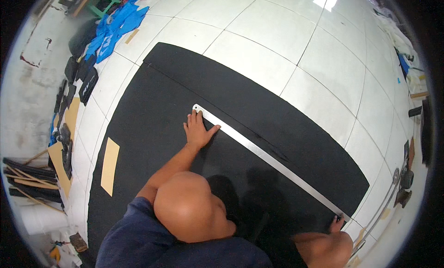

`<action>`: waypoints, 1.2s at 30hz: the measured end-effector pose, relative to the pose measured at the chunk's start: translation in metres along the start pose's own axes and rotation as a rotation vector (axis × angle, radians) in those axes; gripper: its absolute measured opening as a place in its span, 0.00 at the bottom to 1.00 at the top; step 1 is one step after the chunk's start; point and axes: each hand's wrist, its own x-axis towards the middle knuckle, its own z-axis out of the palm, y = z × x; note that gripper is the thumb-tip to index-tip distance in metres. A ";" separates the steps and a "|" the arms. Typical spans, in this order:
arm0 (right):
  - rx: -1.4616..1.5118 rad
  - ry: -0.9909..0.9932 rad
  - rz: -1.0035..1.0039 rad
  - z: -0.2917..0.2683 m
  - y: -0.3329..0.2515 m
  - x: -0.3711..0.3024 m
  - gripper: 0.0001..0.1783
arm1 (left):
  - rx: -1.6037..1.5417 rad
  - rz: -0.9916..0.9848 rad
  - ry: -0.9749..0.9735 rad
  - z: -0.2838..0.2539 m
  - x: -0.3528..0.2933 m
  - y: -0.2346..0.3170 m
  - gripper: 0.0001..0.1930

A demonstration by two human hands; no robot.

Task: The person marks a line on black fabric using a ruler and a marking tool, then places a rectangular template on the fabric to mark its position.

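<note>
A long metal ruler (259,153) lies slantwise across a large black sheet (148,115) spread on the floor. My left hand (199,131) is flat and spread, fingertips pressing on the ruler's upper-left end, beside its hole. At the opposite end, lower right, my right hand (337,224) has its fingers bent close to the ruler's tip. A small dark thing shows at those fingers, too small to name. A thin line or crease in the sheet runs beside the ruler. My bent knees stand between my arms, above the sheet.
A tan strip (110,166) lies on the sheet's left part. Blue plastic (121,25), a green stool (101,4) and dark scraps (88,85) line the left wall. Rods and foam tubes (32,180) are stacked lower left. White floor tiles (259,18) stretch beyond the sheet; clutter edges the right.
</note>
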 end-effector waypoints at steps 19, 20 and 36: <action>-0.149 -0.092 0.058 -0.008 -0.071 -0.018 0.30 | 0.336 0.060 -0.090 -0.021 0.006 0.012 0.61; -0.126 -0.081 0.077 0.003 -0.096 -0.022 0.29 | 0.318 0.022 -0.111 -0.033 0.005 0.005 0.62; -0.436 -0.336 -0.869 -0.043 -0.495 0.137 0.24 | 0.271 -0.117 -0.249 -0.018 0.029 0.009 0.67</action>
